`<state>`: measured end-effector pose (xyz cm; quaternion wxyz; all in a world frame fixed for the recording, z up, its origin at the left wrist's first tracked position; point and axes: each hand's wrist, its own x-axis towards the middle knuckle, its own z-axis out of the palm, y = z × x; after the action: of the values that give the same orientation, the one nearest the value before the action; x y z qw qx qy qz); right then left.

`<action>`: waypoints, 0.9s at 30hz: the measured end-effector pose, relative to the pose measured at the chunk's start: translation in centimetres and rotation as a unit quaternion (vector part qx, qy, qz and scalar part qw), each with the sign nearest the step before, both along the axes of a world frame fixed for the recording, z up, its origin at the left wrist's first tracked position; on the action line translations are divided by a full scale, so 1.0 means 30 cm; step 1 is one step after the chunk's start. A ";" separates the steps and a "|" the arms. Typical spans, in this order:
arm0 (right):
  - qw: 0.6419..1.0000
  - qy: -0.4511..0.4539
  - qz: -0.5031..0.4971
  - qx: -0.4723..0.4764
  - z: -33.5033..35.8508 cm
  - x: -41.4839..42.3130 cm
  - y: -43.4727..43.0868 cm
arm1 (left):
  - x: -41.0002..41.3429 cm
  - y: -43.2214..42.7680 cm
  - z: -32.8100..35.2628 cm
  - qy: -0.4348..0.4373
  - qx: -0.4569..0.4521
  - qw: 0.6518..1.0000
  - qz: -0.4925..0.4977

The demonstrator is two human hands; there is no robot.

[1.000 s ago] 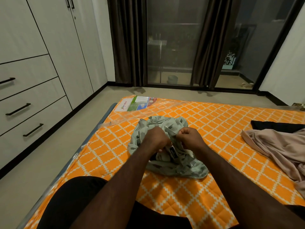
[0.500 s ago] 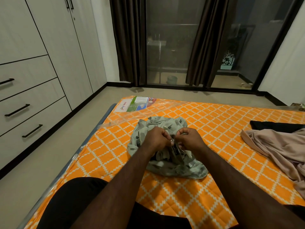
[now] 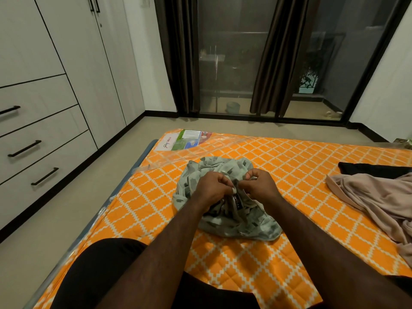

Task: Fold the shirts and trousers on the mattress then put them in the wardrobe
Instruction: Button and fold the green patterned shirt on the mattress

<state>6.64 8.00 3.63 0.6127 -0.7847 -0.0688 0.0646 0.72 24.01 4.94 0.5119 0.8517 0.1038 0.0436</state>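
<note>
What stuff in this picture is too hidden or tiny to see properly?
All in the head view:
- Middle of the green shirt: covered by the left hand and right hand pinching it.
- Writing on the black label: too small to read.
- The pink garment and black garment: cut off by the right edge.
- Inside of the wardrobe: behind shut doors.
</note>
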 end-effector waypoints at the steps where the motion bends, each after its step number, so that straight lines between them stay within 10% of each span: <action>1: 1.000 -0.001 0.004 0.000 -0.001 0.000 0.003 | -0.001 0.002 0.001 0.003 0.000 1.000 -0.003; 27: 0.995 -0.004 0.100 -0.023 -0.023 0.008 -0.007 | 0.000 0.031 0.004 0.031 -0.015 0.999 0.019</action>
<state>6.88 7.80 2.94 0.5848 -0.7880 -0.1479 0.1234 0.73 24.94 5.05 0.5203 0.8425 0.1368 0.0256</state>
